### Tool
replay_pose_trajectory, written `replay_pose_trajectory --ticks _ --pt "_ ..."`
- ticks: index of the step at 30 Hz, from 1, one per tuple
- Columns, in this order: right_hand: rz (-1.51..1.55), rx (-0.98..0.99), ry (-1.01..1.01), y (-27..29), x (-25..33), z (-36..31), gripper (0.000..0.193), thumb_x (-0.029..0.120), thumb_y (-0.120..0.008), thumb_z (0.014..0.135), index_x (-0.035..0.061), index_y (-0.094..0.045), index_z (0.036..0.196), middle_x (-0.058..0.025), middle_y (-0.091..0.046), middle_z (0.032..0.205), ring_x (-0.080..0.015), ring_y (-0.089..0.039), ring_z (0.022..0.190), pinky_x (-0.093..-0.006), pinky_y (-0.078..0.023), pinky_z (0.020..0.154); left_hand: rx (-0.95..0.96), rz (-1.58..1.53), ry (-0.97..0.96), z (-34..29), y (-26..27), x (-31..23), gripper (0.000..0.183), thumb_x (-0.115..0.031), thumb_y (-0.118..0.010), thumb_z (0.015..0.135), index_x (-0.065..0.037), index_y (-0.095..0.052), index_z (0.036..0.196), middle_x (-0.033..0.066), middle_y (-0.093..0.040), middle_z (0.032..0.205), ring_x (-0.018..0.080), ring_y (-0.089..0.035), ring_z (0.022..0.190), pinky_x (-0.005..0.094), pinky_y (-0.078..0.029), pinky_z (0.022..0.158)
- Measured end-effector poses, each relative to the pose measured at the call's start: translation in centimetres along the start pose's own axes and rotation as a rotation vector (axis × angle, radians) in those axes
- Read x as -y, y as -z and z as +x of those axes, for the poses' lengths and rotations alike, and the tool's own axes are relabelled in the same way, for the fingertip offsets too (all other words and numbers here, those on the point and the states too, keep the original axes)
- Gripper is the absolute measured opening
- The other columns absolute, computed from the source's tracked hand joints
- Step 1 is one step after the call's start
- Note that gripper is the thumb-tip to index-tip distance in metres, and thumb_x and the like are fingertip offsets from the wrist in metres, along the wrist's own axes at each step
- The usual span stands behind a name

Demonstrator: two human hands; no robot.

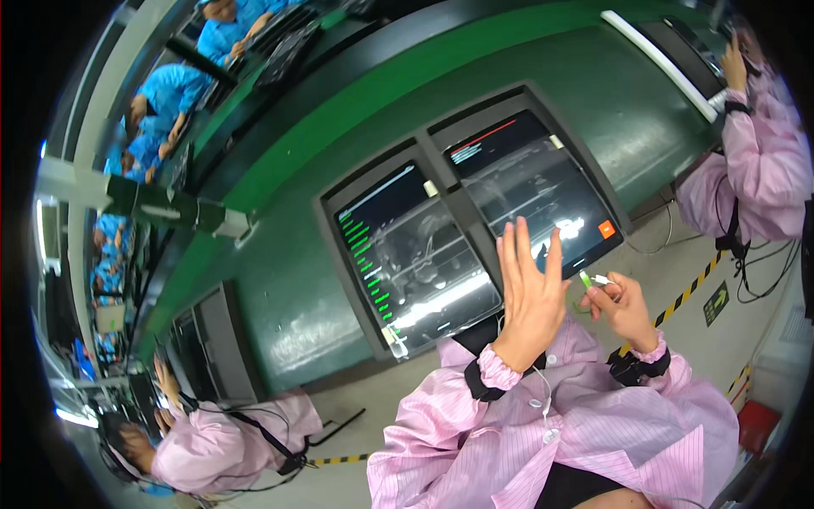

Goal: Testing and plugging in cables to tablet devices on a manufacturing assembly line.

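Two tablets lie side by side in a dark grey two-bay tray, the left tablet (415, 242) with a column of green lines on its screen, the right tablet (530, 191) with red and white text at the top and an orange square low down. Both carry a glossy clear film. My left hand (534, 297) is over the lower edge of the right tablet, fingers stretched out, holding nothing; whether it presses the screen I cannot tell. Just off that tablet's lower right edge, my right hand (623, 310) pinches a cable with a green and white plug (585, 278).
The tray (462, 212) stands on a green worktable (292, 318). Another tray (225, 339) is at the left. Co-workers in pink sit on either side, one co-worker's hand (734, 68) at the far right. A white bar (661, 64) lies at the back right. People in blue work beyond.
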State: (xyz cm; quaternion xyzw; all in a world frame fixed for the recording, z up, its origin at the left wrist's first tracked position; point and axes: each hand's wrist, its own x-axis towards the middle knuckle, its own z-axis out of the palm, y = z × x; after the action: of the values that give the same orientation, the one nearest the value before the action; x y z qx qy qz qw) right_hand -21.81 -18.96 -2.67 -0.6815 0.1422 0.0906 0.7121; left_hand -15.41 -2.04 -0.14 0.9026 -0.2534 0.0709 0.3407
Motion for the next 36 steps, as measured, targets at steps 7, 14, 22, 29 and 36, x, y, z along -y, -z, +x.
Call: replay_pose_trajectory --ticks 7,14,22,29,36 --pt "-0.086 -0.099 0.003 -0.3 -0.6 -3.2 0.021 0.004 -0.057 0.086 0.0044 -0.045 0.069 -0.0127 -0.065 0.074 -0.0103 -0.06 0.06 -0.0224 -0.045 0.051 -0.04 -0.135 -0.006 -1.3 2.9 -0.9 0.071 -0.014 -0.076 0.066 0.001 -0.041 0.127 0.0312 -0.025 0.134 0.0485 -0.024 0.125 0.0527 -0.025 0.102" --pt "-0.446 0.282 0.436 -10.7 -1.0 -1.7 0.024 0.006 -0.063 0.079 0.002 -0.043 0.066 -0.0104 -0.051 0.05 -0.0178 -0.051 0.039 -0.0305 -0.033 0.037 -0.291 -0.084 0.292 1.2 13.4 11.3 0.052 -0.026 -0.067 0.081 0.005 -0.049 0.118 0.0227 -0.054 0.117 0.0307 -0.053 0.109 0.0377 -0.039 0.094" --pt "-0.344 0.295 0.458 -15.2 -1.1 -1.1 0.026 0.008 -0.062 0.08 0.0016 -0.041 0.066 -0.0115 -0.044 0.048 -0.0239 -0.046 0.039 -0.0342 -0.033 0.039 -0.093 -0.075 0.308 2.9 14.3 23.2 0.056 -0.036 -0.054 0.089 0.003 -0.04 0.126 0.0239 -0.05 0.124 0.0325 -0.044 0.121 0.0364 -0.031 0.102" --pt "-0.333 0.114 0.492 -16.2 -2.6 -1.2 0.037 0.006 -0.069 0.076 0.0036 -0.037 0.058 -0.0066 -0.033 0.045 -0.0139 -0.032 0.036 -0.0311 -0.024 0.036 0.137 0.136 0.289 4.4 13.7 23.0 0.063 -0.047 -0.042 0.091 0.005 -0.039 0.127 0.0225 -0.046 0.128 0.0299 -0.037 0.127 0.0409 -0.005 0.111" --pt "-0.288 0.074 0.471 -17.0 -2.0 -1.3 0.038 0.005 -0.07 0.075 0.0032 -0.036 0.058 -0.0061 -0.029 0.046 -0.0133 -0.028 0.037 -0.0311 -0.023 0.036 0.13 0.079 0.303 4.1 14.2 22.9 0.065 -0.049 -0.045 0.089 0.001 -0.036 0.13 0.0169 -0.049 0.127 0.0269 -0.039 0.126 0.0421 -0.002 0.111"
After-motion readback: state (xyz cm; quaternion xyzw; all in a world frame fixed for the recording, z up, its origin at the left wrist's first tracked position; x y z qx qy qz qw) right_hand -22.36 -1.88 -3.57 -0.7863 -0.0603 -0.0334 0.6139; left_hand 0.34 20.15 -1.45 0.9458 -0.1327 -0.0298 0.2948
